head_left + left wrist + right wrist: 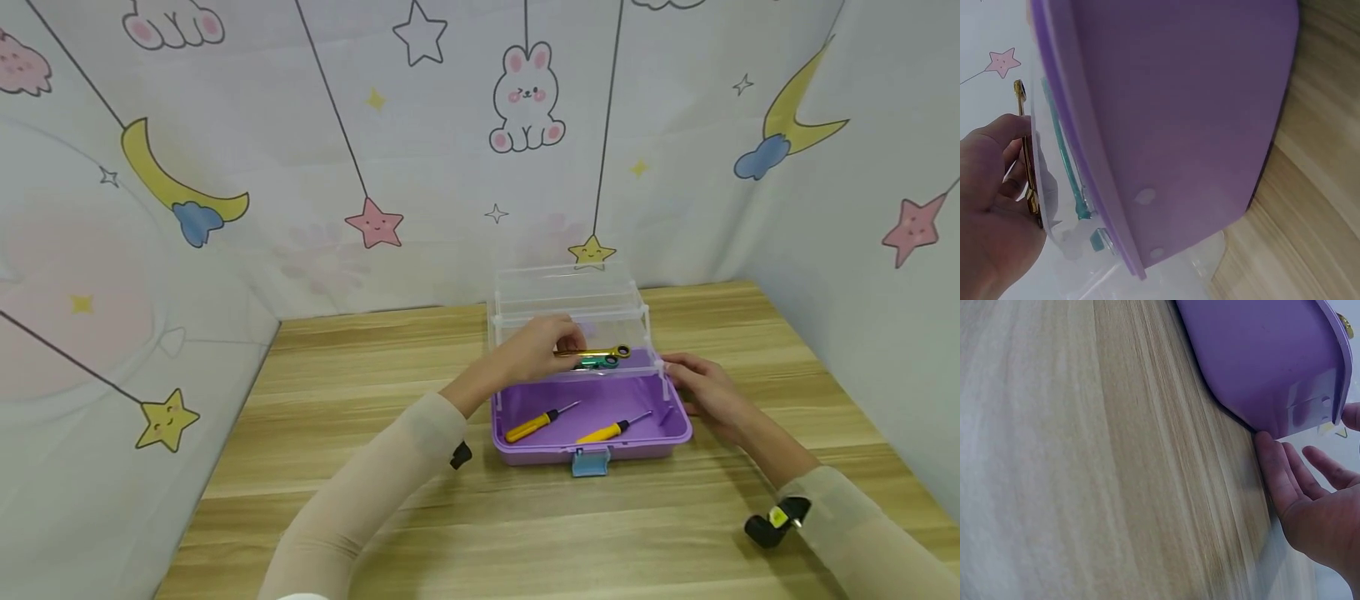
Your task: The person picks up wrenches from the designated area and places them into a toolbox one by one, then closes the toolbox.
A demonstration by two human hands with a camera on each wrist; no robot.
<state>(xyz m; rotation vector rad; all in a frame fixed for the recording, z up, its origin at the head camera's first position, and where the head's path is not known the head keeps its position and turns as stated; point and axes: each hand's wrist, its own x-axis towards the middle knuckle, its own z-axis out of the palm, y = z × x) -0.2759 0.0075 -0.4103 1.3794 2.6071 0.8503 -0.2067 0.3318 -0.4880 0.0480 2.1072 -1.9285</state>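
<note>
My left hand (536, 348) pinches a gold ratchet wrench (1026, 164) by one end, above the clear tray (540, 382) of a purple toolbox (517, 456). Close beside it, a green wrench (597, 363) lies in that tray. Two yellow-handled screwdrivers rest in the purple bottom: one at the left (531, 427), one at the right (603, 433). At the box's right rear corner is my right hand (708, 392), its fingers fairly straight. In the right wrist view, fingertips (1264, 439) touch the box near the table, and the thumb is by the rim.
The toolbox's clear lid (566, 283) stands raised behind the trays, near a cloth backdrop (450, 150) printed with stars and rabbits. A light blue latch (591, 462) hangs at the box's front. Wood-grain table (360, 392) surrounds the box.
</note>
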